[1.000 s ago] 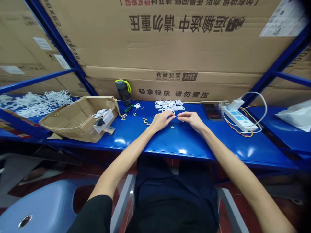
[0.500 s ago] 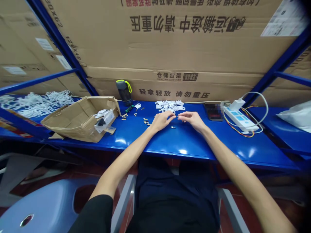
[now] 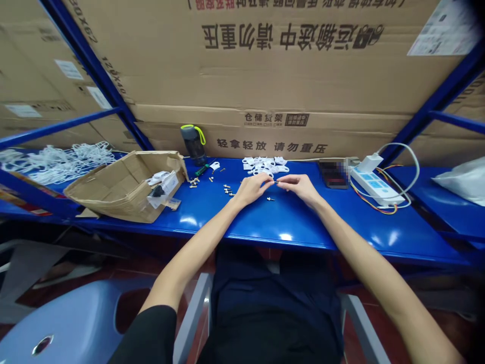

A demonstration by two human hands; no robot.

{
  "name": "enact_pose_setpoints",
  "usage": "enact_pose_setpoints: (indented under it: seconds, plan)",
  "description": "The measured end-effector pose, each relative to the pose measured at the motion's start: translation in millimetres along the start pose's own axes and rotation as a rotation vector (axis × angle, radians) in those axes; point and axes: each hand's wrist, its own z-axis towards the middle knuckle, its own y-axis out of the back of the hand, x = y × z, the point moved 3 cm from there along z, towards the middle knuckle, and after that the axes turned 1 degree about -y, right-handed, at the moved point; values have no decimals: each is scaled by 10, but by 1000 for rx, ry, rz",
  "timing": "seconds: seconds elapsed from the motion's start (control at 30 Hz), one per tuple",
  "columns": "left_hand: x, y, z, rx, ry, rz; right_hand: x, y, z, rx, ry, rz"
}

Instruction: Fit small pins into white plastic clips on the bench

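My left hand (image 3: 254, 189) and my right hand (image 3: 299, 185) meet above the blue table (image 3: 288, 217), fingertips pinched almost together. Between them is something small and thin, too tiny to make out. Just behind my left hand lies a cluster of white plastic pieces (image 3: 264, 164). A single small metal part (image 3: 270, 198) rests on the table in front of my fingers. To the left of my left hand are several small brass-coloured parts (image 3: 227, 188), and more small parts (image 3: 194, 182) lie farther left.
An open cardboard box (image 3: 109, 187) stands at the left, with a dark bottle (image 3: 194, 144) and green screwdriver (image 3: 201, 170) beyond it. White cords (image 3: 56, 161) lie far left. At right are a dark, partly blurred object (image 3: 333, 174) and a power strip (image 3: 375, 187).
The fingertips of my right hand have shifted very slightly. Otherwise both hands hold the same place, and the things on the table are unmoved.
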Motion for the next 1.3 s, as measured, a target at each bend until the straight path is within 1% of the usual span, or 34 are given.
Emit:
enact_pose_setpoints:
  seconds: [0.1, 0.3, 0.4, 0.47, 0.67, 0.73, 0.9, 1.17, 1.3]
  plan:
    - [-5, 11, -1, 12, -14, 40, -8, -6, 13, -1, 53, -55]
    - [-27, 24, 9, 66, -37, 150, 49, -61, -13, 15, 156, -201]
    - [-12, -1, 11, 77, -39, 141, 51, -82, -20, 15, 161, -239]
    - [1, -15, 8, 63, -36, 104, 40, -80, -17, 5, 160, -233]
    - [3, 9, 6, 7, -7, 16, -4, -50, 22, 3, 144, -89]
    - [-4, 26, 10, -3, 1, 10, 0, -36, 33, -6, 154, -75]
    - [1, 32, 13, 11, 1, 20, 22, -6, 39, -55, 169, -155]
    - [37, 15, 12, -2, -17, 8, 58, -33, -6, -57, 188, -292]
    - [52, 4, 13, -5, -10, -4, 68, -40, -19, -71, 187, -325]
